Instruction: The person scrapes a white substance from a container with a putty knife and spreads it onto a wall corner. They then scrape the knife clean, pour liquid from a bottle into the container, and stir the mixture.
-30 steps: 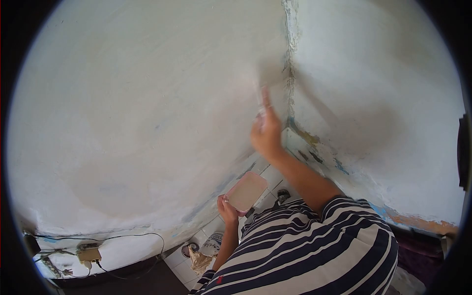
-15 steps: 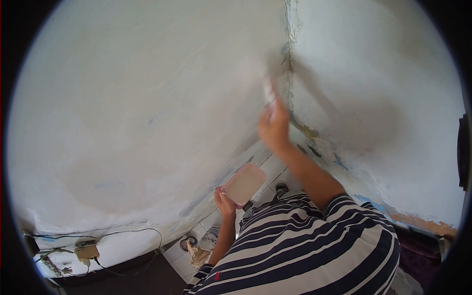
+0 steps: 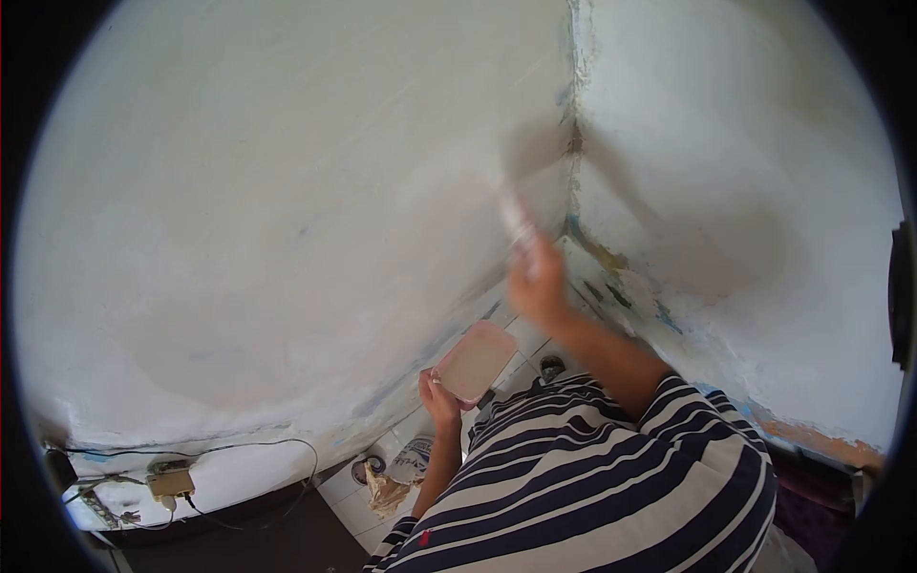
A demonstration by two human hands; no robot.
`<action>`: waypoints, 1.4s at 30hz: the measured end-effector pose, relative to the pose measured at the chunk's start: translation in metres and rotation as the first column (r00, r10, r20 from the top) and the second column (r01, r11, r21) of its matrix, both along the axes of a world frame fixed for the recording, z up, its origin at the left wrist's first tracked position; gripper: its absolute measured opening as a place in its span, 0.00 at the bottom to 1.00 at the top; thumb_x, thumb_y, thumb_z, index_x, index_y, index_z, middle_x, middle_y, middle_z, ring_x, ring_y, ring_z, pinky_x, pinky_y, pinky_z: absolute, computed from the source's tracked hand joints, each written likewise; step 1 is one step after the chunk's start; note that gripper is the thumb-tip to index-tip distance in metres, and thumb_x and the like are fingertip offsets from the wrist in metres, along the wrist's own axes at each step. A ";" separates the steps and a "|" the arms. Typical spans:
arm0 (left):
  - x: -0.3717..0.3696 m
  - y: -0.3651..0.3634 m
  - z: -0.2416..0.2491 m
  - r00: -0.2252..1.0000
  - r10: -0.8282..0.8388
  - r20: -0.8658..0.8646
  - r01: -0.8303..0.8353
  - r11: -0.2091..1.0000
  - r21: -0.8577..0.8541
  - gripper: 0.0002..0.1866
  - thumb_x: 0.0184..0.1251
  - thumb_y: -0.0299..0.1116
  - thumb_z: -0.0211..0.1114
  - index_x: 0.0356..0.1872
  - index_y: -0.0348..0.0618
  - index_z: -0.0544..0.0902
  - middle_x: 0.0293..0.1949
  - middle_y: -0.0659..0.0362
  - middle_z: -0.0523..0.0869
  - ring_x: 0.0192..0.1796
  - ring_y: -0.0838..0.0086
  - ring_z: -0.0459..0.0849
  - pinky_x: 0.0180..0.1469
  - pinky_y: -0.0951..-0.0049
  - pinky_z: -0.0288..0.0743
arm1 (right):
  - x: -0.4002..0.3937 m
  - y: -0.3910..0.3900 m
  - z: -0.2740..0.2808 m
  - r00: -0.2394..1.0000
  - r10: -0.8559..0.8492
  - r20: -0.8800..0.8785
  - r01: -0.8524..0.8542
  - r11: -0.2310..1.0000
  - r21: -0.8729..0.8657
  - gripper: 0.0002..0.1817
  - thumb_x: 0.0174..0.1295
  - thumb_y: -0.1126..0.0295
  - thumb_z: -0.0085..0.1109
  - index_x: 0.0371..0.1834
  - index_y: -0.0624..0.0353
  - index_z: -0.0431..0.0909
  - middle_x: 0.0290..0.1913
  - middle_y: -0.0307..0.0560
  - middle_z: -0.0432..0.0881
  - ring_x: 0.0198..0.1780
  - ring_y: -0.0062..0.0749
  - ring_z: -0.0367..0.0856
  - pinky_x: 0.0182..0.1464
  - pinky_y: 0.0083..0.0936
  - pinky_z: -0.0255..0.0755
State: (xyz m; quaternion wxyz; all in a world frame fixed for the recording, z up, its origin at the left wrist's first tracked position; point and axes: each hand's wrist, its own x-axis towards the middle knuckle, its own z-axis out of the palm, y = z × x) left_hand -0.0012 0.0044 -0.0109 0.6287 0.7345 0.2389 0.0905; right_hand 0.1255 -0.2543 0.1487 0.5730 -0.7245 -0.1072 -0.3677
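Note:
My right hand (image 3: 540,284) is closed around the whitish handle of a blurred hand tool (image 3: 517,212). The tool's far end points up at the left wall (image 3: 287,162), close to the corner, and motion smears its shape. Lower down, my left hand (image 3: 440,399) grips the near-left side of a pink rectangular tub (image 3: 468,404). A smooth beige paste (image 3: 478,361) fills the tub, which is held in front of my striped shirt. Pale, patchy coating covers the left wall.
Cracked, flaking plaster runs down the wall corner (image 3: 575,143). At lower left, a socket box (image 3: 170,484) with loose black cables hangs by a dark surface (image 3: 267,535). On the tiled floor lie a crumpled brown paper (image 3: 387,497) and a printed bag (image 3: 411,461).
My right hand and its tool have moved down, with the tool tip shifting left from the corner. My left hand and the tub stay nearly in place.

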 end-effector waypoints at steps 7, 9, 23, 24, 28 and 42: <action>-0.003 -0.004 0.008 0.999 -0.032 0.035 0.034 0.999 -0.030 0.13 0.80 0.37 0.48 0.40 0.39 0.77 0.36 0.59 0.80 0.39 0.75 0.77 0.43 0.71 0.73 | 0.106 -0.036 0.065 0.931 -0.363 -0.035 0.364 0.930 0.054 0.38 0.61 0.88 0.46 0.79 0.65 0.58 0.72 0.67 0.70 0.75 0.55 0.69 0.74 0.39 0.64; 0.002 -0.007 0.010 0.999 -0.013 0.037 0.015 0.999 -0.041 0.13 0.79 0.36 0.50 0.39 0.38 0.77 0.35 0.58 0.80 0.39 0.75 0.77 0.44 0.70 0.72 | 0.079 0.010 0.047 0.939 -0.317 0.131 0.323 0.946 -0.031 0.43 0.55 0.91 0.46 0.80 0.64 0.56 0.75 0.66 0.66 0.75 0.60 0.66 0.77 0.42 0.61; 0.000 0.005 -0.015 0.992 -0.053 0.118 0.068 0.989 -0.129 0.17 0.80 0.44 0.47 0.42 0.40 0.76 0.34 0.58 0.81 0.28 0.76 0.79 0.23 0.75 0.73 | 0.129 -0.047 0.073 0.856 -0.517 -0.020 0.517 0.856 0.011 0.37 0.60 0.87 0.47 0.78 0.67 0.60 0.63 0.69 0.79 0.64 0.53 0.82 0.61 0.32 0.75; 0.001 0.000 -0.007 0.991 -0.059 0.121 0.075 0.989 -0.128 0.17 0.80 0.44 0.47 0.42 0.40 0.76 0.34 0.58 0.81 0.28 0.76 0.79 0.23 0.75 0.73 | 0.125 -0.025 0.065 0.812 -0.577 0.091 0.582 0.811 -0.052 0.38 0.59 0.87 0.47 0.78 0.66 0.60 0.62 0.68 0.80 0.60 0.51 0.83 0.59 0.30 0.76; 0.003 -0.004 -0.003 0.995 -0.079 0.053 0.087 0.981 -0.172 0.18 0.80 0.46 0.47 0.41 0.41 0.76 0.34 0.58 0.80 0.32 0.74 0.80 0.25 0.73 0.72 | 0.074 -0.005 0.045 0.890 -0.430 0.150 0.435 0.900 0.001 0.40 0.58 0.88 0.47 0.79 0.65 0.59 0.65 0.67 0.78 0.59 0.47 0.85 0.55 0.24 0.77; 0.005 -0.007 0.016 0.999 -0.049 0.008 0.050 0.987 -0.153 0.17 0.79 0.46 0.47 0.41 0.42 0.76 0.34 0.59 0.79 0.35 0.76 0.78 0.36 0.72 0.73 | 0.051 -0.031 0.067 0.952 -0.300 -0.056 0.305 0.946 0.107 0.37 0.60 0.88 0.46 0.77 0.72 0.57 0.73 0.74 0.66 0.72 0.63 0.69 0.71 0.42 0.69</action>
